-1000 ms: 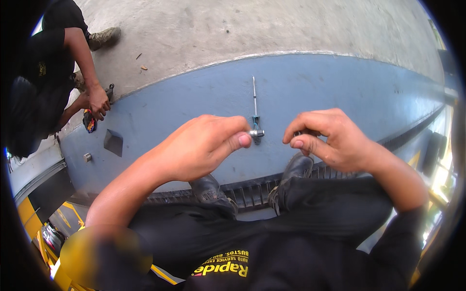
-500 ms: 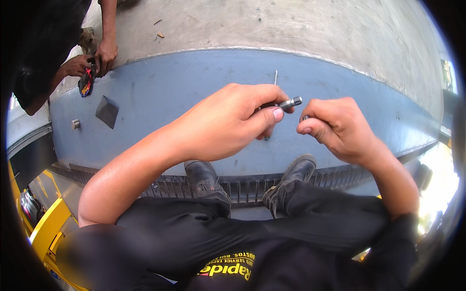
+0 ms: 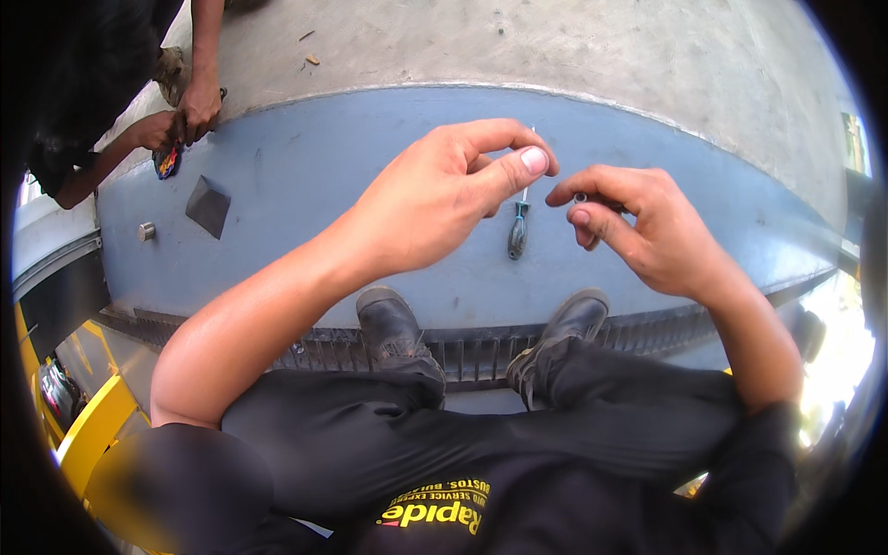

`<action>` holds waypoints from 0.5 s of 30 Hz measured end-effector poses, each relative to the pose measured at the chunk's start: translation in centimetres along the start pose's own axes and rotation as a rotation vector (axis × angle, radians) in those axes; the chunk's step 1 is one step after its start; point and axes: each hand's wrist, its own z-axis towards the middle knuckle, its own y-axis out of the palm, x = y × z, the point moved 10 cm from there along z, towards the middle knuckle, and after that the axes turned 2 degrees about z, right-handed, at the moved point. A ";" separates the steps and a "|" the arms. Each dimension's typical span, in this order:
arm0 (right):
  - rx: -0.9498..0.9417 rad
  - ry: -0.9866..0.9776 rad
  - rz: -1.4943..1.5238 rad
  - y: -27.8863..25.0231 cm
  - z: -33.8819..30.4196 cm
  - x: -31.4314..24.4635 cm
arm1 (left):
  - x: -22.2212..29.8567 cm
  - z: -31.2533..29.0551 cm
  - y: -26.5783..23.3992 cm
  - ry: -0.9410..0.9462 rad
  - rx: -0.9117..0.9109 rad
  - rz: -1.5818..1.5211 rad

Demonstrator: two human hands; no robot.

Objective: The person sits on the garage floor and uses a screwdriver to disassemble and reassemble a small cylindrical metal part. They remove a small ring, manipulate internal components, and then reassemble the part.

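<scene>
My left hand [image 3: 444, 190] is raised over the blue surface, its thumb and forefinger curled together. What it holds, if anything, is hidden behind the fingers. Just to its right, my right hand [image 3: 647, 222] pinches a small round metal piece [image 3: 580, 197] between thumb and bent fingers. Only the end of that piece shows, like a ring. Below and between the hands lies a screwdriver [image 3: 517, 236] with a dark and blue handle, its thin shaft pointing away and partly behind my left fingers.
A short metal cylinder [image 3: 146, 231] stands at the left, near a dark diamond-shaped patch [image 3: 208, 206]. At far left, another person's hands [image 3: 197, 109] hold a dark, colourful item [image 3: 167, 164]. A dark slotted strip [image 3: 476, 356] runs by my boots [image 3: 393, 324]. Yellow framing [image 3: 97, 421] is at lower left.
The dark metal pin that stuck out from my left fingers no longer shows. My left hand has risen slightly, uncovering the screwdriver handle. My right fingers have loosened, revealing the small round piece.
</scene>
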 end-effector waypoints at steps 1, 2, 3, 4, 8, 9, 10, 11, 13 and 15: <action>0.003 -0.025 0.001 0.4 -0.1 0.0 | -0.2 0.1 -0.4 0.020 0.042 0.046; -0.006 -0.041 -0.016 0.6 -0.1 -0.1 | -0.5 0.0 -0.4 0.017 0.048 0.017; -0.016 -0.052 -0.037 0.7 -0.1 -0.3 | -0.8 -0.1 -0.2 0.015 0.051 -0.017; -0.026 -0.063 -0.058 0.7 -0.1 -0.4 | -1.1 -0.1 -0.1 0.013 0.054 -0.051; 0.034 -0.067 -0.029 0.3 -0.1 -0.2 | -1.6 -0.5 0.2 -0.001 0.008 -0.073; 0.021 -0.065 -0.046 0.3 -0.4 -0.2 | -1.3 -0.6 0.3 0.008 -0.007 -0.073; 0.032 -0.040 0.003 0.2 -0.6 0.2 | -1.2 -0.6 0.4 0.017 -0.021 -0.074; 0.044 -0.016 0.051 0.2 -0.7 0.5 | -1.4 -0.6 0.8 0.010 -0.039 -0.078; 0.031 0.000 0.086 0.3 -0.6 0.5 | -1.5 -0.6 1.0 -0.002 -0.064 -0.079; -0.015 0.001 0.056 0.6 -0.5 0.1 | -1.3 -0.8 1.8 0.020 -0.088 -0.062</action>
